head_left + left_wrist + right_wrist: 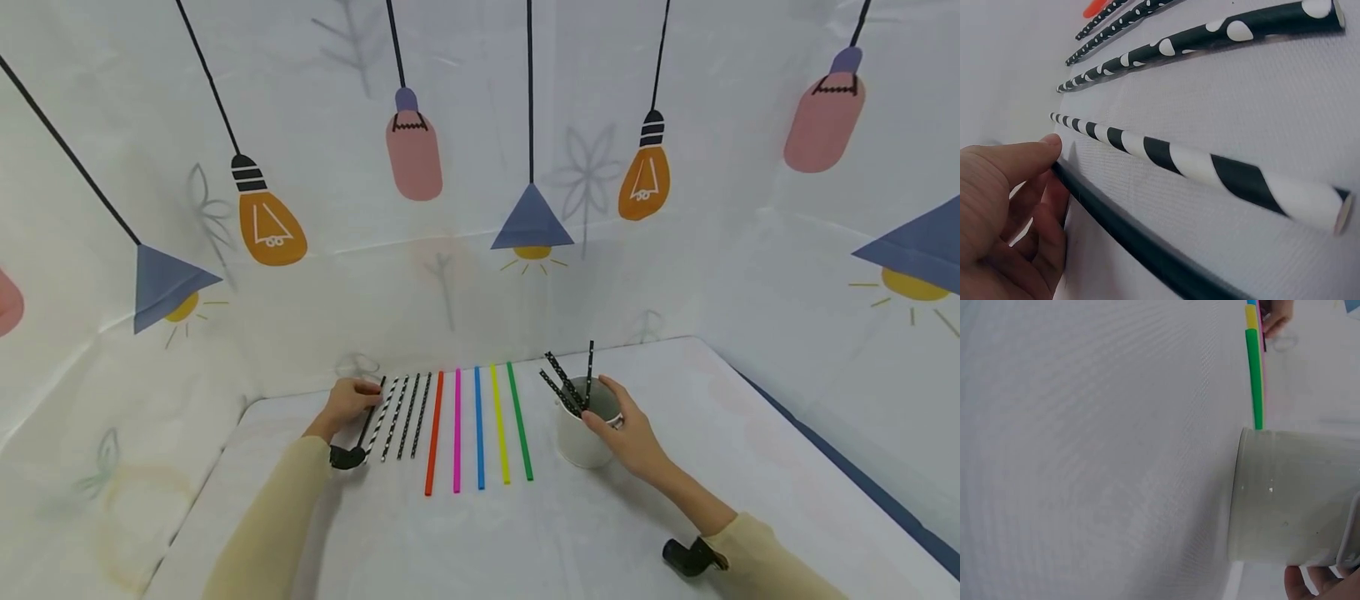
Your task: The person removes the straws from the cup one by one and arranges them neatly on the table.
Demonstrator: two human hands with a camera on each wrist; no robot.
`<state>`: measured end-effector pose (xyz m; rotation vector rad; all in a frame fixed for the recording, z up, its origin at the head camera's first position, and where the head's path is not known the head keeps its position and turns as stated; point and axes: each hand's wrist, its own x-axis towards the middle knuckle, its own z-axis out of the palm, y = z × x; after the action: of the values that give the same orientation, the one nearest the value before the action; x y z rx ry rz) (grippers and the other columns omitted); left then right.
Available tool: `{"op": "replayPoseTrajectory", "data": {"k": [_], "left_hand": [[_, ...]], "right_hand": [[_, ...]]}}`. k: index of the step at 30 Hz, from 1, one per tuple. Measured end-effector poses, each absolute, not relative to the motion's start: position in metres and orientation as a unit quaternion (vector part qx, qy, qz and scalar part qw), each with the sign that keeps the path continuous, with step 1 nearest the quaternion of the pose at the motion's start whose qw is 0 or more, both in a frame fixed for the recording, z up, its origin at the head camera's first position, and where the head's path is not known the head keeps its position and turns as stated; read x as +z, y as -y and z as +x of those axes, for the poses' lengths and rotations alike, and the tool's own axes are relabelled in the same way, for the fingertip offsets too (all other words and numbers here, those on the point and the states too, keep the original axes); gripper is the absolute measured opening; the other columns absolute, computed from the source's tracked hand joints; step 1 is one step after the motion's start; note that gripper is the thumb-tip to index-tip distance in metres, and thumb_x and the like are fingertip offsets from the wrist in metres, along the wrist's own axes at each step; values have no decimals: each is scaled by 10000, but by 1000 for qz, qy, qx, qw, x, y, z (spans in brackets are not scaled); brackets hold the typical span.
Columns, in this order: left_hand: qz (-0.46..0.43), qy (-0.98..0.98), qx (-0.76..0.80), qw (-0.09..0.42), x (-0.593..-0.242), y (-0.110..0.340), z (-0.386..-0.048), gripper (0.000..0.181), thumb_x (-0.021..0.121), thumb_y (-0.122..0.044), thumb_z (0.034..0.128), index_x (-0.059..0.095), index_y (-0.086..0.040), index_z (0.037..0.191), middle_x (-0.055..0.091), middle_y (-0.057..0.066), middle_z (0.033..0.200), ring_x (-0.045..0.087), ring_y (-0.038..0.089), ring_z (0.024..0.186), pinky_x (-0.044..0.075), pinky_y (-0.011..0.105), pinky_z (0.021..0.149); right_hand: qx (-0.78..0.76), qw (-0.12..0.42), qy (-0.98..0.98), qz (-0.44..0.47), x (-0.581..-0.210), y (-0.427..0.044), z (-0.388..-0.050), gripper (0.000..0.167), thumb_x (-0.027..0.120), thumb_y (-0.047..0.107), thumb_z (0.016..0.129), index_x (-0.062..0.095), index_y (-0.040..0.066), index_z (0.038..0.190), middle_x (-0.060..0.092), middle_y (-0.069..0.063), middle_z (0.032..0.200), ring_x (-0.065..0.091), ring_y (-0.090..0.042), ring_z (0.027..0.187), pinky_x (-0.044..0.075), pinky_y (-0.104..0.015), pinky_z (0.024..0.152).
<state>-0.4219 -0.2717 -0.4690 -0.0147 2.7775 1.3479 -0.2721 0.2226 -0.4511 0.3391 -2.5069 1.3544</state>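
At the left end of a row of straws, my left hand (349,407) pinches the far end of a plain black straw (1141,250) between thumb and finger. Beside it lies a black-and-white striped straw (1166,155), then several black straws with white dots (1191,42). My right hand (636,437) holds a white mug (581,446) by its right side, near the handle. The mug stands upright on the table, and several dotted black straws (564,385) lean inside it. Fingers (1297,584) touch the mug's side in the right wrist view.
Further right in the row lie a red straw (434,433), a pink straw (457,433), a blue straw (479,429), a yellow straw (500,425) and a green straw (520,421). A white cloth (480,550) covers the table. A lamp-printed sheet (465,283) hangs behind.
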Motion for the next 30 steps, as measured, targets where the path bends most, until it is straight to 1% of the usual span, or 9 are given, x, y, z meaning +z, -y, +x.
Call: {"op": "replayPoseTrajectory", "data": {"k": [2,6,9,12,15,18,21,25,30], "left_hand": [[-6,-902,431,24,-470,272,-422,296,726,-128,880,694,28,1129,659,173,1122,620,233,926,503,345,767],[-5,-903,429,20,-471,273,-420,294,743,-139,866,705,23,1108,664,174,1107,613,275,972,494,388,830],[5,-901,434,17,-469,274,-418,285,758,-151,854,717,15,1082,675,164,1069,617,272,959,493,382,824],[17,-902,432,13,-468,274,-416,279,767,-165,845,726,12,1057,683,156,1038,621,254,927,496,357,792],[21,-904,427,12,-468,275,-416,282,764,-165,845,726,15,1059,682,161,1049,621,265,948,495,376,818],[19,-906,423,12,-470,275,-419,287,751,-154,858,718,21,1083,676,170,1080,615,292,1001,484,422,870],[19,-910,414,12,-471,274,-422,288,744,-152,870,713,28,1093,678,169,1073,616,302,1005,488,433,867],[17,-912,409,10,-471,273,-422,273,744,-148,872,719,25,1082,685,159,1049,623,292,979,497,420,839],[14,-911,413,16,-471,272,-424,271,731,-156,883,716,16,1092,678,155,1068,622,267,967,499,393,822]], "right_hand": [[468,134,866,117,-450,-223,-273,703,613,328,963,252,125,1531,354,-203,1493,464,-389,1220,464,-525,846],[470,131,865,120,-450,-223,-273,708,614,330,962,254,112,1531,337,-205,1505,415,-412,1275,428,-582,908],[470,131,865,119,-450,-223,-272,709,617,328,961,260,97,1529,325,-206,1514,377,-427,1309,391,-618,946],[470,129,865,117,-450,-223,-271,712,618,333,960,262,94,1528,324,-205,1515,383,-425,1304,399,-613,939],[470,129,865,117,-450,-222,-272,711,617,335,960,264,95,1528,333,-205,1509,418,-414,1273,436,-577,900],[470,132,865,117,-450,-222,-273,707,619,333,959,267,103,1527,349,-201,1498,460,-391,1226,467,-520,853],[473,132,864,115,-451,-222,-273,707,627,333,954,273,116,1526,361,-192,1492,486,-367,1188,475,-478,817],[472,132,864,115,-452,-223,-274,710,629,334,954,274,109,1526,342,-181,1509,446,-376,1246,453,-521,871],[475,130,863,114,-452,-223,-274,713,626,337,955,267,119,1531,313,-174,1529,378,-401,1315,402,-590,945]]}}
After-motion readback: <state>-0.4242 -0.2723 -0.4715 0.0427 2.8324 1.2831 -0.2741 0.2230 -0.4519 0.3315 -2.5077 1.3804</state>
